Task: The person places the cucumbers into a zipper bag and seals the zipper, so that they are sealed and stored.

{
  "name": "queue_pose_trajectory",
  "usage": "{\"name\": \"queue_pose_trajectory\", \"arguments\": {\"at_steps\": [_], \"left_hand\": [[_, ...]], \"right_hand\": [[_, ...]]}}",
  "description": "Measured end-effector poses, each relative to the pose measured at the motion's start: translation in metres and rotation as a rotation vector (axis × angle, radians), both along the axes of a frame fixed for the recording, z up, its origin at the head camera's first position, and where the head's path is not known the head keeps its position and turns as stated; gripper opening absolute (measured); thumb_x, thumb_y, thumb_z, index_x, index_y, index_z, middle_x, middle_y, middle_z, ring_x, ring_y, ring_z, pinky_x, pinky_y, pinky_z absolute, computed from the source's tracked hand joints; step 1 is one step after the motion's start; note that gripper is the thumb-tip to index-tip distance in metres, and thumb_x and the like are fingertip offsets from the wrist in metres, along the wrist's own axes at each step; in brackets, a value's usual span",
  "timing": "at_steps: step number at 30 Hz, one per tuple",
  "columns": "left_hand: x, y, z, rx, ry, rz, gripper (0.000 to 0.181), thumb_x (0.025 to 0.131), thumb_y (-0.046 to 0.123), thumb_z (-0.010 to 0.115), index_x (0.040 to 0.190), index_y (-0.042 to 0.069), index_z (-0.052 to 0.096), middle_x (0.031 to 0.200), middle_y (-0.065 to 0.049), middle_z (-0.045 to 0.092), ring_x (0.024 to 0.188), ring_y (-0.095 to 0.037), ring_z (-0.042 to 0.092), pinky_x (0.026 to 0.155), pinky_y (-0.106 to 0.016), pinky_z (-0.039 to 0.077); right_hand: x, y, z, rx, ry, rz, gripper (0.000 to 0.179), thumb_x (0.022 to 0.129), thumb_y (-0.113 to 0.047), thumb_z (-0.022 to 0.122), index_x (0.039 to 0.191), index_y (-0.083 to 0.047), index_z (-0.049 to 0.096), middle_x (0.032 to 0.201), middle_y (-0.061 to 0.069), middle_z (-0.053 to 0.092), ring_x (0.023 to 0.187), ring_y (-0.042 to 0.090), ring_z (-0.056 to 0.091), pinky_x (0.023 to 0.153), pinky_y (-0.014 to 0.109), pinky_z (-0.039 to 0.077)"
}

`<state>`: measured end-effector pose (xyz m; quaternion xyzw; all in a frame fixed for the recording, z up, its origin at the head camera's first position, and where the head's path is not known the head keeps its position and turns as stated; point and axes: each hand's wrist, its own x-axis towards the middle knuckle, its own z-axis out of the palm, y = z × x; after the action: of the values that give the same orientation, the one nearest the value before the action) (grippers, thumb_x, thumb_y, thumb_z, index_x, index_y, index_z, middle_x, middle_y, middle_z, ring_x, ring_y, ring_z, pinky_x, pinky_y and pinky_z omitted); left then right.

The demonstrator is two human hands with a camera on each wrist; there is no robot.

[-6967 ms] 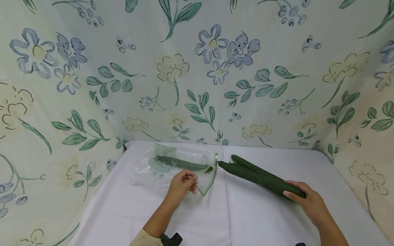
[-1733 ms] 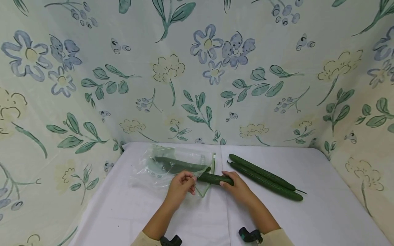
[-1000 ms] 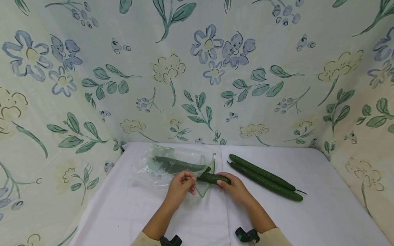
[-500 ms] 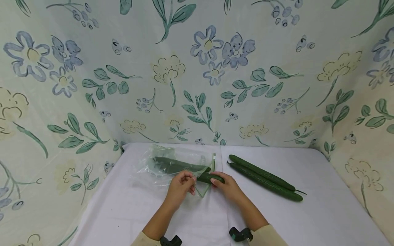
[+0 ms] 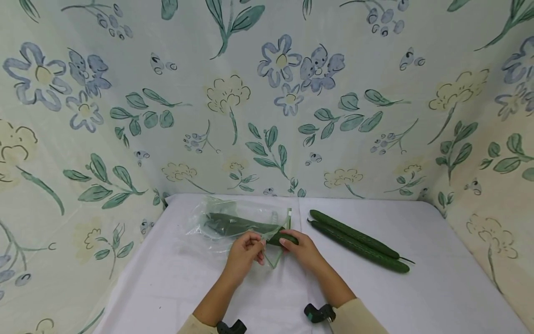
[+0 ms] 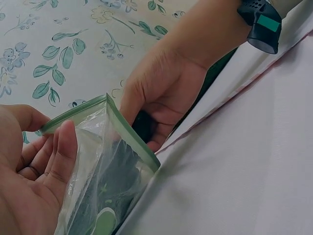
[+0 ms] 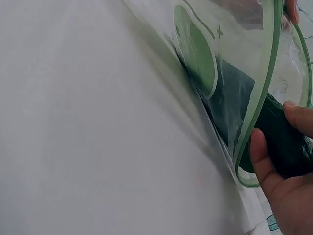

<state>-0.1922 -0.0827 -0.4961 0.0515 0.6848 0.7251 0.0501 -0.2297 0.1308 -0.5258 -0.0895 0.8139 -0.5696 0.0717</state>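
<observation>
A clear zip bag [image 5: 189,234] with a green-edged mouth lies on the table, a dark cucumber [image 5: 238,225] inside it. My left hand [image 5: 244,255] pinches the rim of the bag's mouth, holding it apart; in the left wrist view the green zip edge [image 6: 73,112] stands raised. My right hand [image 5: 304,250] grips the outer end of a second cucumber [image 7: 281,129], thumb and fingers on either side. Most of this cucumber's length is inside the bag, with a short end showing outside. In the right wrist view, a fingertip is right at the green rim [image 7: 266,83].
Two more cucumbers [image 5: 354,232] lie side by side, slanting, on the white-covered table [image 5: 367,297] right of my right hand. Floral cloth [image 5: 267,153] hangs behind the table and along both sides. A black wrist camera [image 5: 319,313] sits by my right sleeve.
Earlier my right hand was at the cucumbers on the right. Since then it has brought one to the bag and slid it leftward, deeper inside. My left hand has stayed at the rim.
</observation>
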Motion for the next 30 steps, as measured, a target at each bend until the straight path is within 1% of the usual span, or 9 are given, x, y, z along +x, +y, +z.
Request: {"name": "queue_pose_trajectory", "arguments": {"at_steps": [3, 8, 12, 14, 18, 21, 24, 27, 30], "left_hand": [[0.001, 0.0, 0.0, 0.008, 0.0, 0.002, 0.022, 0.094, 0.012, 0.07, 0.106, -0.004, 0.06, 0.087, -0.017, 0.064, 0.065, -0.016, 0.062, 0.058, -0.027, 0.061], [0.001, 0.001, 0.001, 0.006, 0.001, 0.0, 0.021, 0.095, 0.012, 0.069, 0.105, -0.004, 0.06, 0.091, -0.025, 0.063, 0.065, -0.016, 0.062, 0.058, -0.027, 0.061], [0.002, 0.0, 0.001, 0.001, 0.006, 0.002, 0.021, 0.095, 0.012, 0.069, 0.105, -0.004, 0.06, 0.086, -0.017, 0.063, 0.065, -0.016, 0.062, 0.058, -0.027, 0.062], [0.002, 0.0, 0.002, 0.003, 0.008, 0.003, 0.022, 0.094, 0.012, 0.07, 0.105, -0.005, 0.06, 0.083, -0.012, 0.063, 0.065, -0.015, 0.062, 0.058, -0.027, 0.062], [0.001, -0.001, 0.003, 0.009, 0.009, 0.007, 0.021, 0.094, 0.01, 0.069, 0.105, -0.005, 0.059, 0.08, -0.007, 0.062, 0.064, -0.015, 0.062, 0.058, -0.027, 0.062], [0.0, -0.002, 0.003, 0.02, 0.009, 0.01, 0.019, 0.094, 0.008, 0.068, 0.104, -0.006, 0.059, 0.08, -0.008, 0.062, 0.063, -0.015, 0.062, 0.057, -0.027, 0.061], [0.0, -0.002, 0.003, 0.028, 0.011, 0.012, 0.018, 0.094, 0.007, 0.067, 0.104, -0.006, 0.059, 0.08, -0.008, 0.062, 0.062, -0.014, 0.062, 0.057, -0.027, 0.061], [0.0, -0.003, 0.002, 0.029, 0.012, 0.01, 0.018, 0.094, 0.007, 0.067, 0.104, -0.006, 0.059, 0.079, -0.007, 0.062, 0.063, -0.014, 0.061, 0.057, -0.027, 0.061], [0.0, -0.003, 0.001, 0.025, 0.015, 0.008, 0.018, 0.095, 0.007, 0.067, 0.105, -0.005, 0.058, 0.078, -0.007, 0.061, 0.063, -0.015, 0.061, 0.057, -0.027, 0.061]], "right_hand": [[-0.006, -0.002, -0.008, -0.037, -0.005, 0.0, 0.044, 0.096, -0.035, 0.069, 0.133, -0.012, 0.064, 0.111, 0.011, 0.075, 0.086, 0.018, 0.075, 0.086, 0.029, 0.059], [-0.008, -0.011, -0.01, -0.114, -0.036, -0.016, 0.046, 0.097, -0.027, 0.069, 0.134, -0.001, 0.061, 0.105, 0.015, 0.075, 0.086, 0.023, 0.076, 0.08, 0.026, 0.062], [-0.009, -0.018, -0.012, -0.108, -0.073, -0.028, 0.052, 0.096, -0.031, 0.07, 0.137, -0.001, 0.059, 0.111, 0.017, 0.074, 0.094, 0.027, 0.075, 0.092, 0.036, 0.06], [-0.007, -0.019, -0.012, -0.073, -0.089, -0.038, 0.055, 0.096, -0.035, 0.07, 0.139, -0.004, 0.058, 0.125, 0.017, 0.069, 0.111, 0.029, 0.07, 0.104, 0.043, 0.054], [-0.005, -0.019, -0.011, -0.162, -0.152, -0.012, 0.053, 0.098, -0.025, 0.065, 0.144, -0.002, 0.051, 0.141, 0.024, 0.058, 0.124, 0.036, 0.063, 0.113, 0.049, 0.047], [-0.003, -0.014, -0.013, -0.34, -0.204, 0.044, 0.052, 0.099, -0.01, 0.054, 0.147, 0.006, 0.042, 0.145, 0.033, 0.049, 0.121, 0.034, 0.066, 0.11, 0.042, 0.051], [-0.001, -0.01, -0.017, -0.454, -0.23, 0.107, 0.05, 0.101, -0.005, 0.046, 0.146, 0.011, 0.034, 0.15, 0.036, 0.04, 0.121, 0.025, 0.066, 0.107, 0.031, 0.054], [0.001, -0.006, -0.021, -0.466, -0.232, 0.142, 0.049, 0.102, -0.004, 0.049, 0.147, 0.011, 0.034, 0.151, 0.035, 0.039, 0.12, 0.02, 0.065, 0.104, 0.025, 0.055], [0.001, -0.004, -0.024, -0.389, -0.206, 0.155, 0.051, 0.1, -0.004, 0.055, 0.148, 0.005, 0.041, 0.148, 0.031, 0.047, 0.118, 0.017, 0.064, 0.099, 0.022, 0.054]]}}
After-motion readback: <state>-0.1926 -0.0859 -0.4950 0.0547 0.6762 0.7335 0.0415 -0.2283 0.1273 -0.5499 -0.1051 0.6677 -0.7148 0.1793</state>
